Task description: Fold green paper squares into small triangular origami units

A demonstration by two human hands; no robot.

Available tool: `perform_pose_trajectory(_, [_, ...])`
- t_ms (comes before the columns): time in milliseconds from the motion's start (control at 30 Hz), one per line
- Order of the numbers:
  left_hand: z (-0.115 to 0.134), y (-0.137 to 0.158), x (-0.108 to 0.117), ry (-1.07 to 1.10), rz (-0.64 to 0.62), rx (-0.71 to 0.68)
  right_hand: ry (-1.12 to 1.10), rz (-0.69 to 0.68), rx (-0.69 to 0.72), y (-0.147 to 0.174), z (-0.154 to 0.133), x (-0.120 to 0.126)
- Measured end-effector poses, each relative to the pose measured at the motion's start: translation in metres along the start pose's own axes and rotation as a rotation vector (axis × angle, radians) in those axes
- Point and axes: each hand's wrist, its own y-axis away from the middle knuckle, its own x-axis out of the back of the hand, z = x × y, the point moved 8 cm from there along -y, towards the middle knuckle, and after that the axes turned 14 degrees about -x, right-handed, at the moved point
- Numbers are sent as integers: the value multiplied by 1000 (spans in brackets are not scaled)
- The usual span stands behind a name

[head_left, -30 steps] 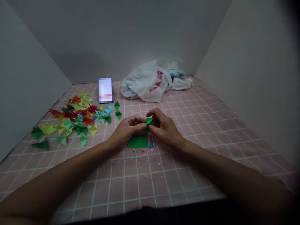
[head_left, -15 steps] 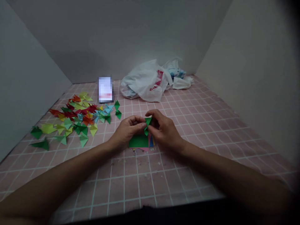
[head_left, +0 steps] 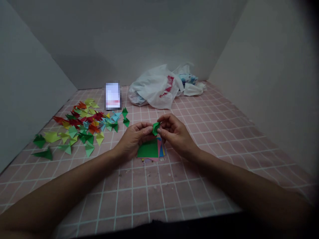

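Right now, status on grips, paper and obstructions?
Left grip and right grip both pinching folded green paper. Paper stack close by, not blocking either. Folded shapes off left.

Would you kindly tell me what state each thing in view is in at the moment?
Green paper piece: folded, held between both hands.
Left hand: closed, pinching the piece.
Right hand: closed, pinching it too.
Paper sheets: flat, stacked unevenly, green on top.
Folded paper shapes: creased, spread loosely.
Phone: screen lit, content pixelated.
White plastic bag: crumpled, contents unclear.
Grid-patterned cloth: spread out, rippled at right.
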Motion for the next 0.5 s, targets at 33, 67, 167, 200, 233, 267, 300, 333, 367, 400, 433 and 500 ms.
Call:
perform_pose_trajectory(33, [-1, 1, -1, -12, -13, 6, 15, 4, 6, 0, 0, 0])
perform_pose_trajectory(67, [-1, 1, -1, -30, -22, 12, 41, 12, 19, 0, 0, 1])
perform_pose_trajectory(167, [-3, 2, 1, -95, -22, 25, 188, 55, 99, 4, -5, 0])
perform_pose_trajectory(200, [-3, 3, 2, -117, -18, 24, 243, 69, 132, 6, -7, 0])
perform_pose_trajectory(233, [-3, 3, 3, -139, -17, 21, 293, 79, 165, 8, -9, -2])
perform_pose_trajectory(267, [-3, 2, 3, -162, -23, 15, 333, 85, 197, 9, -11, -3])
perform_pose_trajectory(300, [-2, 2, 3, -189, -33, 3, 363, 88, 226, 11, -13, -4])
perform_pose_trajectory(333, [0, 2, 3, -220, -46, -16, 385, 90, 252, 12, -15, -5])
perform_pose_trajectory(367, [2, 2, 2, -249, -58, -38, 397, 93, 271, 13, -16, -6])
perform_pose_trajectory(400, [3, 2, 1, -271, -71, -55, 402, 96, 283, 14, -17, -6])
perform_pose_trajectory(433, [4, 2, 0, -283, -85, -62, 401, 101, 288, 14, -18, -6])
perform_pose_trajectory(500, [4, 3, -2, -279, -113, -46, 385, 111, 289, 14, -18, -5])
